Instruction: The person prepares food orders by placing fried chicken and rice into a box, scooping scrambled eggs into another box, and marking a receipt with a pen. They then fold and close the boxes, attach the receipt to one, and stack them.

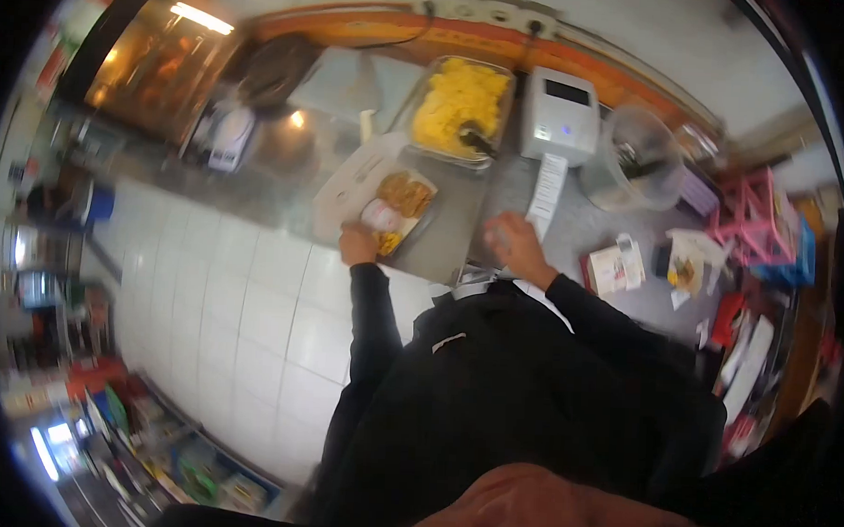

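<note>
An open cardboard takeaway box point(336, 191) rests on the steel counter, its lid folded back. Inside are browned, fried-looking food point(405, 195), a small white lidded tub point(379, 215) and some yellow food point(388, 242). My left hand point(358, 245) is closed at the box's near left corner, its fingertips partly hidden. Over the counter's front edge, my right hand point(519, 248) has curled fingers with a gap between them and the thumb; blur hides fine detail, and I make out nothing held. It is nearest to the printed paper strip point(547, 195) hanging from a white printer point(559, 115).
Behind the box stands a tray of yellow food point(459, 102) with dark-handled tongs point(477, 137). A clear plastic tub point(633, 159), a pink basket point(756, 219) and a small printed box point(615, 267) are to the right. A lit glass cabinet point(150, 68) and a scale-like device point(229, 136) stand left.
</note>
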`<state>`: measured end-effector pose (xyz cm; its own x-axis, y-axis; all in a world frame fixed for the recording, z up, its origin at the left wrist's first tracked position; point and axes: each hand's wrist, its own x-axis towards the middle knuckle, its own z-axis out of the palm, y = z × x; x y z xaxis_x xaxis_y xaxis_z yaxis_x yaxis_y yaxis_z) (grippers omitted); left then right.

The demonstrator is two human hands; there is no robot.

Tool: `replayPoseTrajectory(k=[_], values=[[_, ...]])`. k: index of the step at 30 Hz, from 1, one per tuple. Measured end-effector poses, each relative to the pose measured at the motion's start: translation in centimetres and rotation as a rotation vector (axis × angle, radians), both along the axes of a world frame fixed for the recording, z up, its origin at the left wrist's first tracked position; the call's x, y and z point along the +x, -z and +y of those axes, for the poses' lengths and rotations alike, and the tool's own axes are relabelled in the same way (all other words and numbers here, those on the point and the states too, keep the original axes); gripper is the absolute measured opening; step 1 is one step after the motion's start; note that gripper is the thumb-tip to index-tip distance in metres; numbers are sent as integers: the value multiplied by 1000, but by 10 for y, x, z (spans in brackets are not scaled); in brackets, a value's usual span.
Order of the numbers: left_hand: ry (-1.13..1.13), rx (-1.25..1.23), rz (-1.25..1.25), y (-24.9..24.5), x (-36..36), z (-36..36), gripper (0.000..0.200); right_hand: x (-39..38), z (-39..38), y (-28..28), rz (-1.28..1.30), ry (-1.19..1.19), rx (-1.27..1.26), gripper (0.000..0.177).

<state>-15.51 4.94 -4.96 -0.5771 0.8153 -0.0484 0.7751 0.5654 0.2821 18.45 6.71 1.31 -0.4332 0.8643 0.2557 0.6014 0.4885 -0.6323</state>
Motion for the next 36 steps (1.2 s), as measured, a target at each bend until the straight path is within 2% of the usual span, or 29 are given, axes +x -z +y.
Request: replayPoseTrajectory(k=[1, 2, 3, 4, 6, 7, 9, 10, 13, 16, 20, 21, 24, 26, 27, 28, 29, 30, 31, 32, 33, 34, 36], values=[[208, -32, 169, 17, -8, 3, 49, 10, -22, 10, 2, -88, -146, 25], [46, 0, 59, 44, -15, 11, 65, 21, -45, 21, 13, -168, -293, 25], [-14, -48, -17, 26, -10, 16, 72, 37, -64, 57, -94, -249, -455, 29], [28, 35, -26, 29, -15, 16, 68, 56, -83, 85, -193, -341, -629, 34], [155, 100, -67, 57, -45, 16, 56, 88, -110, 76, -401, -234, -937, 46], [345, 257, 222, 63, -48, 7, 40, 103, -122, 73, -502, -198, -1089, 52], [338, 408, -20, 53, -51, 3, 22, 135, -153, 116, -276, -126, -1330, 61], [304, 358, -1, 49, -55, 0, 21, 145, -166, 134, -147, -92, -1436, 66], [343, 388, 10, 29, -59, -14, 27, 155, -171, 125, -668, 90, -1404, 78], [245, 383, -118, -27, -17, -38, 35, 174, -173, 148, -1050, 170, -1488, 88], [283, 439, -205, -65, 61, -58, 33, 241, -209, 124, -760, 249, -1329, 52], [301, 460, -226, -72, 87, -62, 33, 263, -225, 134, -733, 340, -1232, 40], [388, 287, -304, -95, 187, -70, 31, 343, -268, 168, -689, 552, -1163, 38], [498, 192, -274, -71, 246, -72, 27, 404, -286, 177, -634, 629, -1058, 36], [677, 227, -213, -61, 283, -73, 23, 434, -292, 182, -604, 658, -1046, 36], [837, 390, -382, -49, 328, -68, 28, 461, -302, 187, -569, 688, -1042, 37], [933, 412, -134, -10, 356, -72, 26, 494, -311, 200, -511, 698, -990, 38], [951, 410, -300, 17, 394, -72, 25, 521, -318, 210, -456, 704, -942, 40], [1062, 184, -435, 27, 430, -69, 28, 544, -318, 196, -372, 728, -936, 42], [1115, 122, -429, 21, 480, -69, 26, 569, -313, 166, -297, 751, -912, 43], [1139, 148, -487, 30, 521, -70, 25, 581, -298, 114, -24, 871, -1095, 40], [1166, 173, -543, 42, 558, -69, 25, 602, -287, 101, 66, 909, -1002, 36], [1073, 28, -552, 55, 617, -70, 26, 640, -265, 87, 247, 964, -832, 29]])
